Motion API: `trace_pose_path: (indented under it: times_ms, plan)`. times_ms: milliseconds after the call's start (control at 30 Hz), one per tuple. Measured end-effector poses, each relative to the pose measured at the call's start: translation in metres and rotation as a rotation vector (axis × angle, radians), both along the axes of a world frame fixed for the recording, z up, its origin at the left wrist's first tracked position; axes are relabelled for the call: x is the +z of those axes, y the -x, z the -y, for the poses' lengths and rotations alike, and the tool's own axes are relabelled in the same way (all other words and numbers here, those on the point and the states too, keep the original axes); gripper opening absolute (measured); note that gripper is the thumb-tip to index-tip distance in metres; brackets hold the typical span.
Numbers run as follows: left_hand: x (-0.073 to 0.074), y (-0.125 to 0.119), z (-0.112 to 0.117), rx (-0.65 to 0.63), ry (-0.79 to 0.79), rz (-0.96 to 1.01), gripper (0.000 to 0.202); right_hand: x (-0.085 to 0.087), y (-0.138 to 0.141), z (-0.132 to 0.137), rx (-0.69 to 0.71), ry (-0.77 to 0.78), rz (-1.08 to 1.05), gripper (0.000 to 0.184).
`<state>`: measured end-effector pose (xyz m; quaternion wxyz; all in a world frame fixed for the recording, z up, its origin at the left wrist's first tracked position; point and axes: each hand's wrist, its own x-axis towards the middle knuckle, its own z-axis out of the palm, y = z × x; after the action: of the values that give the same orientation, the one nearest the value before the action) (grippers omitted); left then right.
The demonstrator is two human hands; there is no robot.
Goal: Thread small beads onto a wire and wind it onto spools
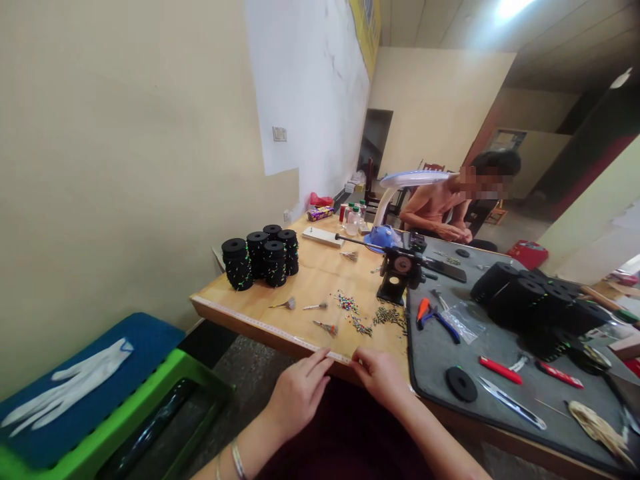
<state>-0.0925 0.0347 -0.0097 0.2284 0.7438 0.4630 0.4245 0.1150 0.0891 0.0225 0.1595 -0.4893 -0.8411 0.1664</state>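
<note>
The white measuring tape [277,332] lies flat along the front edge of the wooden table [220,288], and both hands meet it close to its right-hand stretch. The left hand [299,397] comes in from below with its fingers stretched to the right, the foremost ones over the tape at the edge, the lower ones a little apart from them; its thumb is hidden, so I cannot tell whether it grips anything. The right hand [381,381] has its fingers curled, with the tips drawn together at the tape; whether something thin is pinched there is too small to tell. A short piece of the tape shows between the two hands.

Just beyond the fingers lies a small fanned bundle with orange on it [329,329], apart from both hands. Two paler bundles lie farther to the left. Multicoloured beads [349,304] are scattered behind the right hand, with a heap of small dark metallic pieces [391,316] beside them. Black foam spools [237,265] stand upright at the far left of the table. To the right, orange-and-blue-handled pliers [442,325] and a black foam disc [461,384] rest on the grey mat [430,363].
</note>
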Motion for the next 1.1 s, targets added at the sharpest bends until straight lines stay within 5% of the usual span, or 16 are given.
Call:
trace_pose_path:
  times_ms: [200, 1100]
  plan:
    - [-0.012, -0.019, 0.002, 0.029, -0.048, -0.356, 0.052, -0.002, -0.004, 0.002, 0.017, -0.011, -0.032, 0.017]
    - [-0.003, -0.028, 0.010, 0.173, -0.188, -0.640, 0.045, -0.003, -0.015, 0.008, 0.015, -0.010, 0.008, 0.017]
